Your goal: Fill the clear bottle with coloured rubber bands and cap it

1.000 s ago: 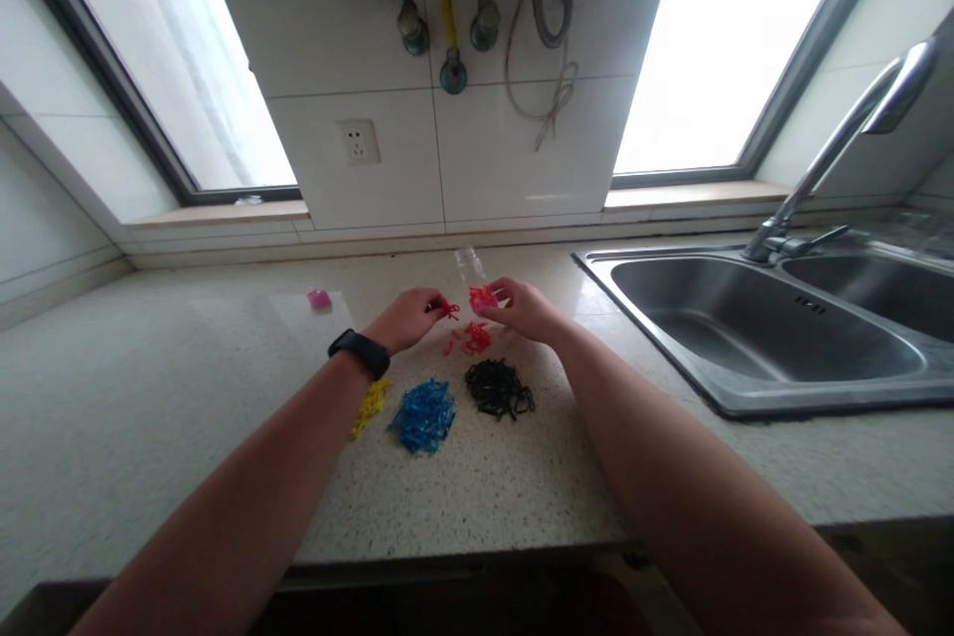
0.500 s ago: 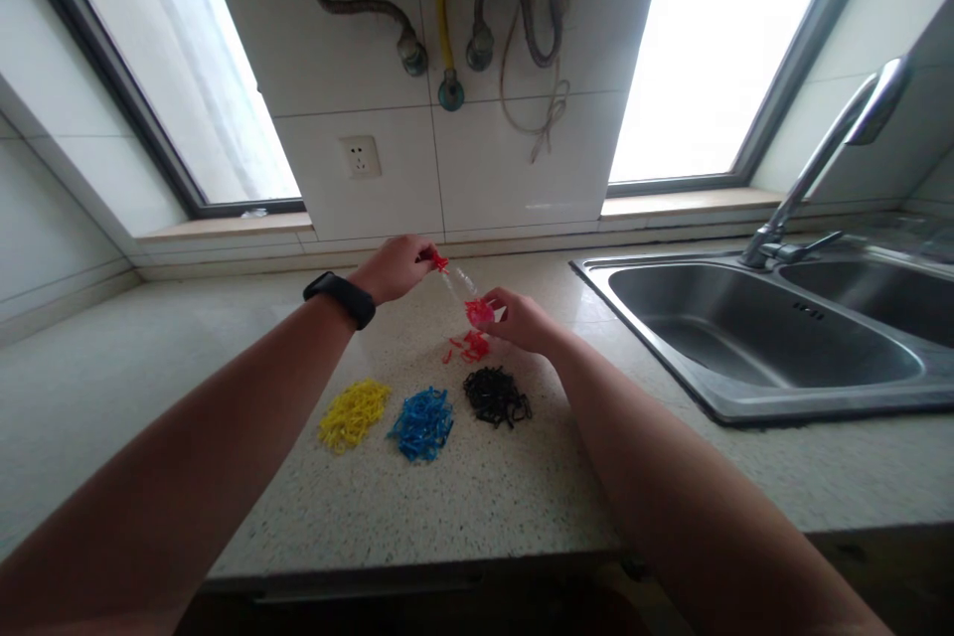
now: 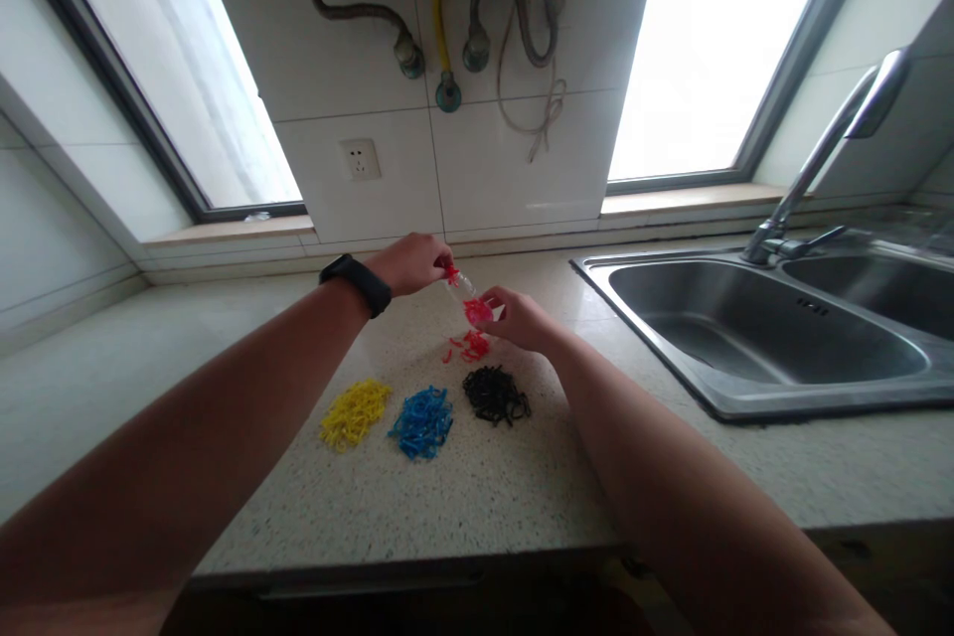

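Observation:
My right hand [image 3: 518, 318] grips a small clear plastic bottle [image 3: 466, 284] near its lower end, tilted with the mouth up and to the left. Red rubber bands [image 3: 477, 311] fill its lower part. At the mouth, my left hand [image 3: 417, 263], with a black band on its wrist, pinches a few red rubber bands [image 3: 451, 272]. Below the bottle, a small pile of loose red rubber bands [image 3: 474, 346] lies on the counter. Nearer to me are a yellow pile [image 3: 356, 412], a blue pile [image 3: 422, 422] and a black pile [image 3: 496, 395] of similar bands.
The speckled counter [image 3: 417, 517] runs across under both arms. A double steel sink [image 3: 767, 328] with a faucet [image 3: 820, 149] is set in on the right. Behind stands a tiled wall with a socket [image 3: 361, 159], hoses [image 3: 447, 20] and two windows.
My left hand has moved a little to the right with the red bands, closer to the bottle's mouth. My right hand and the bottle stay nearly in place.

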{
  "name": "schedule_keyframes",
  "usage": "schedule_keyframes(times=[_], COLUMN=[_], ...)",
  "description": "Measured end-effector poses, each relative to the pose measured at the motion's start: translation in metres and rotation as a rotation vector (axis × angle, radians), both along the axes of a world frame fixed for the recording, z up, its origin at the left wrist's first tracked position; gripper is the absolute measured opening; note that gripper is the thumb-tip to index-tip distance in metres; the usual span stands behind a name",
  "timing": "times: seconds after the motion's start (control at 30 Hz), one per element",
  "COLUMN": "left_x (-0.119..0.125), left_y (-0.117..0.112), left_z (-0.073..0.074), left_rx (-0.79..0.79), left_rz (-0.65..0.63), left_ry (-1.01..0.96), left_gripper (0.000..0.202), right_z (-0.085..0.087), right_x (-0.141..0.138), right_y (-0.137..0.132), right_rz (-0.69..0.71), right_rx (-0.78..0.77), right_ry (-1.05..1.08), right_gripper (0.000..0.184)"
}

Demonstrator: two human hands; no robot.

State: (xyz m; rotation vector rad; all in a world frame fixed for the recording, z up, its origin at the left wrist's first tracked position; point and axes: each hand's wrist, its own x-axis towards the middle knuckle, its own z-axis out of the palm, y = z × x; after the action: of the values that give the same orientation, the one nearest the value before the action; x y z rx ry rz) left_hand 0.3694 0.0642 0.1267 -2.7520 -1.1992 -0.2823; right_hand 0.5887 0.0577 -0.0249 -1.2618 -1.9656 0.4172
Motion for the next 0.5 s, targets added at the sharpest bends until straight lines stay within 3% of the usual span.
schedule_keyframes(times=[0.13, 0.5], left_x=[0.003, 0.012], left_y=[0.002, -0.003], left_z=[0.004, 0.012], left_rx=[-0.035, -0.056], left_rz=[-0.007, 0.056], left_ry=[0.02, -0.159], left_gripper=[0.022, 0.015], right_z=[-0.001, -0.004], right_x=[0.0, 0.001], right_y=[0.001, 0.005], right_rz=[0.01, 0.016], right_rx=[-0.003, -0.016], right_ry=[0.035, 0.061], right_gripper=[0.04, 0.041])
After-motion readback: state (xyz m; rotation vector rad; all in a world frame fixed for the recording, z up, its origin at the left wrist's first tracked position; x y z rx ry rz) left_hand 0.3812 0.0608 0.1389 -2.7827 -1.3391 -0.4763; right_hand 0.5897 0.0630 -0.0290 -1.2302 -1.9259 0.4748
